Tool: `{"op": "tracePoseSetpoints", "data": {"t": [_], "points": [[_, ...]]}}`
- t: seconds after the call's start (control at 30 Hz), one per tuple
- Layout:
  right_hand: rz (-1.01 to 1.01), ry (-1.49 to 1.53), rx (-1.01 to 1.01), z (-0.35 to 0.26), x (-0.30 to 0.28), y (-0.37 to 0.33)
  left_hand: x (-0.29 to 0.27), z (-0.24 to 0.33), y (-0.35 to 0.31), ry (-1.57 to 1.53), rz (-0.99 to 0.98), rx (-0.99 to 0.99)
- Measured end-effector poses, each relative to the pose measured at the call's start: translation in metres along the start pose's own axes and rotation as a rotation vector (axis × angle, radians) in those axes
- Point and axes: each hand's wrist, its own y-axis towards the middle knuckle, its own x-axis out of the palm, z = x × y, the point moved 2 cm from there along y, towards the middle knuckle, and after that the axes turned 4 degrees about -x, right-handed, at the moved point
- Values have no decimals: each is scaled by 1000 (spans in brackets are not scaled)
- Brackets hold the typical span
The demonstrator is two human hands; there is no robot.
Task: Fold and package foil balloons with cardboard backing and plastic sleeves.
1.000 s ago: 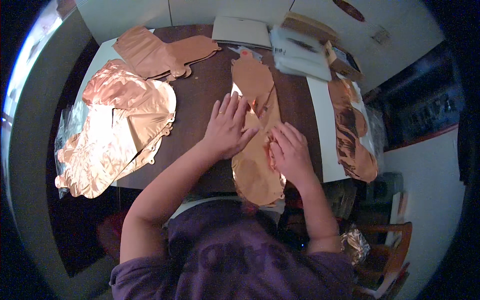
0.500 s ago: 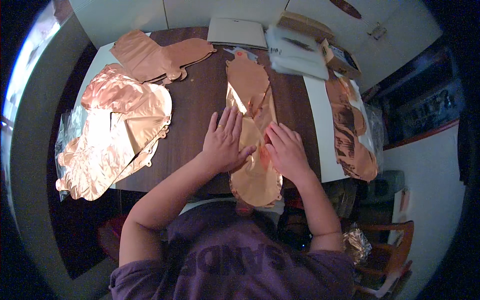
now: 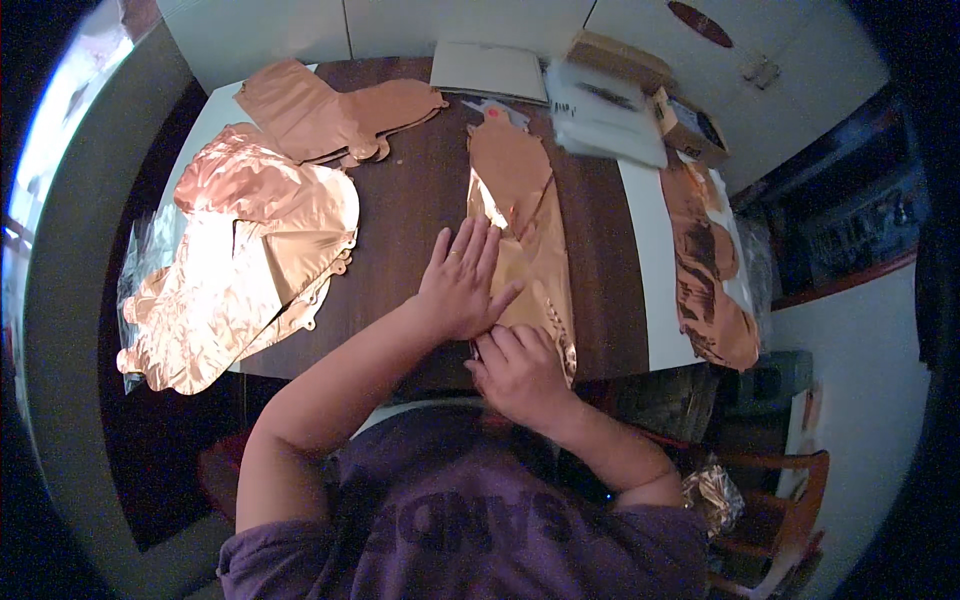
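Observation:
A flat, uninflated rose-gold foil balloon lies lengthwise in front of me, partly folded over itself. My left hand, with a ring on one finger, rests flat on its left edge, fingers stretched out and thumb apart. Just below the left thumb, my right hand has its fingers curled over the balloon's near end by the table edge. That near end is mostly covered by the right hand, so its exact fold cannot be made out. A small clear piece with a red spot sits at the balloon's far tip.
Shiny foil balloons are piled at left, with a flat stack of others behind. More foil pieces lie at the right edge. At the back are a white box, clear plastic bags and an open carton.
My right hand has moved from the balloon's right side down and left to its near end. The rounded near end no longer shows spread out. The left hand stays flat on the foil.

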Motion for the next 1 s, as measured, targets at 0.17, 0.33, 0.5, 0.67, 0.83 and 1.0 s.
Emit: {"op": "tracePoseSetpoints", "data": {"t": [0.17, 0.33, 0.5, 0.67, 0.83, 1.0], "points": [[-91, -54, 46, -4, 4, 2, -4, -1, 5, -6, -42, -23], [-179, -103, 93, -9, 9, 4, -12, -6, 12, 34, 1, 72], [-208, -226, 93, -18, 11, 0, -1, -18, 30, 95, 119, 101], [-222, -231, 98, -20, 8, 2, 6, -35, 67, 145, 73, 44], [-264, -162, 128, -20, 6, 5, 5, -47, 88, 35, 83, -34], [-233, -49, 141, -11, -2, 9, -11, -31, 81, 77, 207, -38]]}}
